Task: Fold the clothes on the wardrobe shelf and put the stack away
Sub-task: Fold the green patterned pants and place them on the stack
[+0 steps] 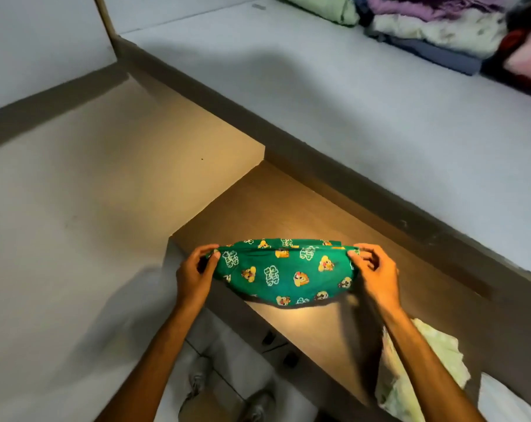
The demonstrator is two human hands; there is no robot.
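Observation:
A green garment [284, 271] printed with cartoon figures hangs doubled over between my two hands, just above the lit wooden shelf [288, 208]. My left hand [194, 274] pinches its left end and my right hand [375, 274] pinches its right end. The cloth sags in the middle, its lower edge near the shelf's front. A pale green crumpled garment [422, 370] lies on the shelf under my right forearm.
A stack of folded clothes [440, 28] in purple, pale green, blue and pink sits on the upper white shelf [349, 102] at the top right. A white wardrobe panel [75, 239] stands to the left. Below are the tiled floor and my shoes [227, 397].

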